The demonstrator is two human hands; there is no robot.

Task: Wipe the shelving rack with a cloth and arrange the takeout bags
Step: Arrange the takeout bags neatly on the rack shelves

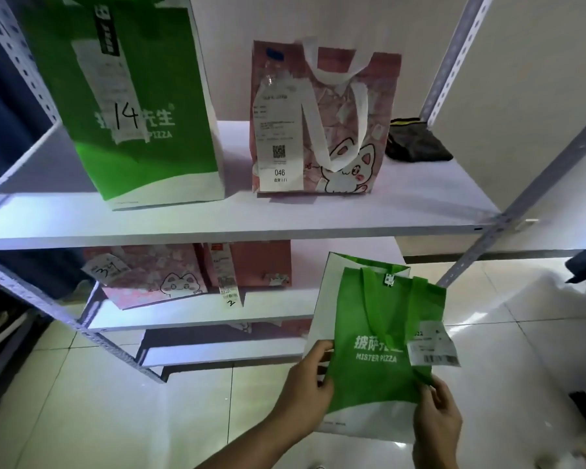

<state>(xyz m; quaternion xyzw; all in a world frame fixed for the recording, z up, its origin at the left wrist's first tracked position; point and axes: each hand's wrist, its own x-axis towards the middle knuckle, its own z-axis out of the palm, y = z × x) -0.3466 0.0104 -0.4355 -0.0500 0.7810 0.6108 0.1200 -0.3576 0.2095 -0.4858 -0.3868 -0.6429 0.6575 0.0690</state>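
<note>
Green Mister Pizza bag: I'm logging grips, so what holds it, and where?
Both hands hold the green and white non-woven takeout bag: the left hand grips its left edge, the right hand pinches its lower right edge.

- Left hand (pixel 305 384) and right hand (pixel 435 412) pinch a green bag (pixel 376 353) by its sides.
- Rack (pixel 237 211) above the hands carries more bags.

Two bare forearms, no sleeves; left hand (pixel 307 384), right hand (pixel 437 418) ungloved, no rings visible.
</note>
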